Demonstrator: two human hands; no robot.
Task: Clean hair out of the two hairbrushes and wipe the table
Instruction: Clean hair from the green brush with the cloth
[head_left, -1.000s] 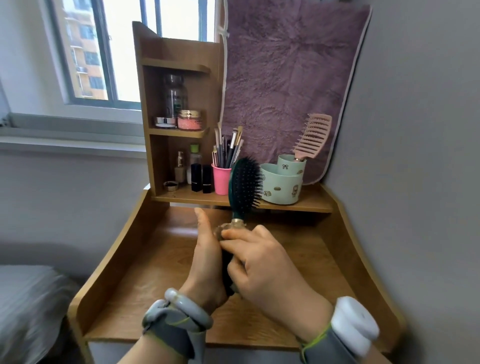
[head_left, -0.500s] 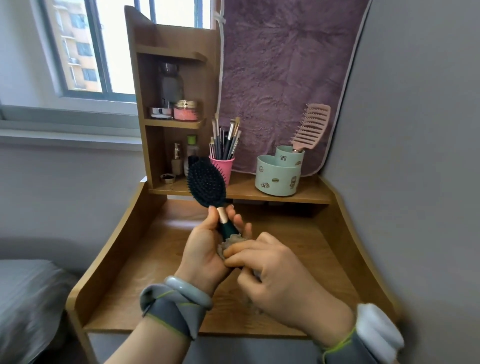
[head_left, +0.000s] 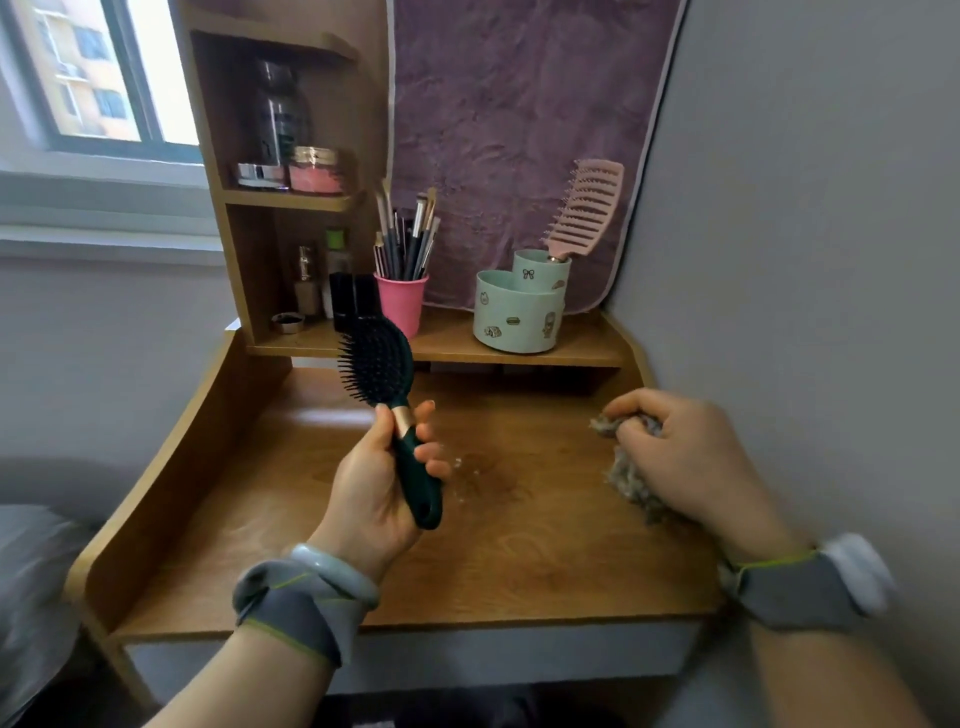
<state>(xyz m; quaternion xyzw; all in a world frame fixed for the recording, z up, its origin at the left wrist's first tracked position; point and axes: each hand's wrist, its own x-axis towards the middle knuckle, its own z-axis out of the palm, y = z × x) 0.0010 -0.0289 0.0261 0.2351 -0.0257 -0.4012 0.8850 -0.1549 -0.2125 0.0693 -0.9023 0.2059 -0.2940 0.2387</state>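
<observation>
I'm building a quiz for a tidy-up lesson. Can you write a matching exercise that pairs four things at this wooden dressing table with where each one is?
Things
1. dark green oval hairbrush
2. pink vented plastic hairbrush
3. greyish fuzzy wad
4. pink plastic cup of makeup brushes

Places
A. standing in the mint green holder
B. clutched in the right hand
C. on the wooden shelf, left of the holder
D. held by its handle in the left hand

Pairs: 1-D, 2-A, 3-B, 4-C
</observation>
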